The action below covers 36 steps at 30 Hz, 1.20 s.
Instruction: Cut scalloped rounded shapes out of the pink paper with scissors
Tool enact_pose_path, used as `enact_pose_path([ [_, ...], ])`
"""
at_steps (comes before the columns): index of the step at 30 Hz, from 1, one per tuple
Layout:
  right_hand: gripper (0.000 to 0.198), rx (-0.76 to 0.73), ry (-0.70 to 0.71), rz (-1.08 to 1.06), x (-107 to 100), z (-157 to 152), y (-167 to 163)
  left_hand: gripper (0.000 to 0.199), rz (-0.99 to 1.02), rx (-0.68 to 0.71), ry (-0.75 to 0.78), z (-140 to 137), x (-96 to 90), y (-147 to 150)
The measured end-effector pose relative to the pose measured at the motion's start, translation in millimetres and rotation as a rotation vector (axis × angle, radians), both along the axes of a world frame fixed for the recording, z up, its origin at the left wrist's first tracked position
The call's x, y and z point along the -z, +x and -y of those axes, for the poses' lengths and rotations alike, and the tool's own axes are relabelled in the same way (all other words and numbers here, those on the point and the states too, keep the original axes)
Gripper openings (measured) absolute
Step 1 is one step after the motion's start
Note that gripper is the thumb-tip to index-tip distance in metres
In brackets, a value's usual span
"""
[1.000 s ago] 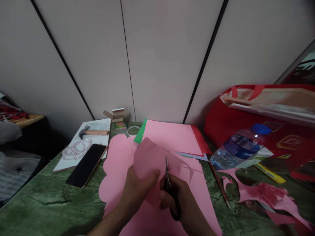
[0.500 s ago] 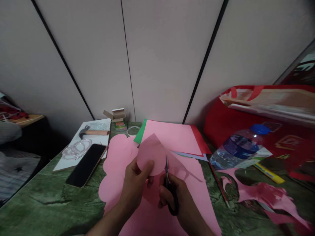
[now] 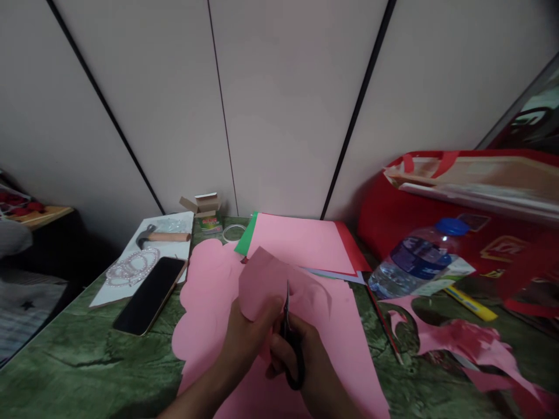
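Observation:
My left hand [image 3: 251, 329] pinches a piece of pink paper [image 3: 262, 282] between thumb and fingers, held up over the stack. In my right hand [image 3: 301, 346] is a pair of black-handled scissors [image 3: 287, 317], fingers through the loops and blades pointing up at the paper's right side. A partly cut strip of the paper curls off to the right of the blades. Beneath both hands lies a large pink sheet [image 3: 340, 343]. Scalloped pink paper pieces [image 3: 205, 291] lie to its left. The lower part of the held paper is hidden by my fingers.
On the left are a phone [image 3: 151, 295], a hammer [image 3: 163, 236] and bead strings [image 3: 133, 267]. Coloured sheets [image 3: 301, 241] lie at the back. To the right are a water bottle [image 3: 414, 259], a pencil [image 3: 384, 326], pink scraps [image 3: 463, 340] and a red bag [image 3: 458, 227].
The pink paper has turned in my left hand, and its rounded edge now faces differently. The scissors and right hand have shifted slightly left and down. The view has moved a little.

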State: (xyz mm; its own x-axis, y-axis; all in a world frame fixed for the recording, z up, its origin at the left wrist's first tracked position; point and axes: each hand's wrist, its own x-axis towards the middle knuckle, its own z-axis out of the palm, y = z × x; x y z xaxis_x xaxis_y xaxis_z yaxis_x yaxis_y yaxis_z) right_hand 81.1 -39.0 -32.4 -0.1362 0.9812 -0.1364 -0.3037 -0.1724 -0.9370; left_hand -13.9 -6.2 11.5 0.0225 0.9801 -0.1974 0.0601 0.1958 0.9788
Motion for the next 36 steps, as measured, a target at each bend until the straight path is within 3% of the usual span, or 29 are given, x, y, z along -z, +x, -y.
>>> enact_pose_path([
  [6, 0.027, 0.006, -0.003, 0.067, -3, -5, 8, 0.018, -0.052, -0.069, 0.020, -1, -2.6, 0],
  [12, 0.023, 0.002, 0.138, 0.102, -6, -10, 19, 0.023, -0.104, -0.017, 0.106, -3, -2.9, -3],
  [36, 0.018, -0.011, 0.057, 0.153, -4, -9, 19, 0.025, -0.035, 0.054, 0.118, -5, -4.6, -7],
])
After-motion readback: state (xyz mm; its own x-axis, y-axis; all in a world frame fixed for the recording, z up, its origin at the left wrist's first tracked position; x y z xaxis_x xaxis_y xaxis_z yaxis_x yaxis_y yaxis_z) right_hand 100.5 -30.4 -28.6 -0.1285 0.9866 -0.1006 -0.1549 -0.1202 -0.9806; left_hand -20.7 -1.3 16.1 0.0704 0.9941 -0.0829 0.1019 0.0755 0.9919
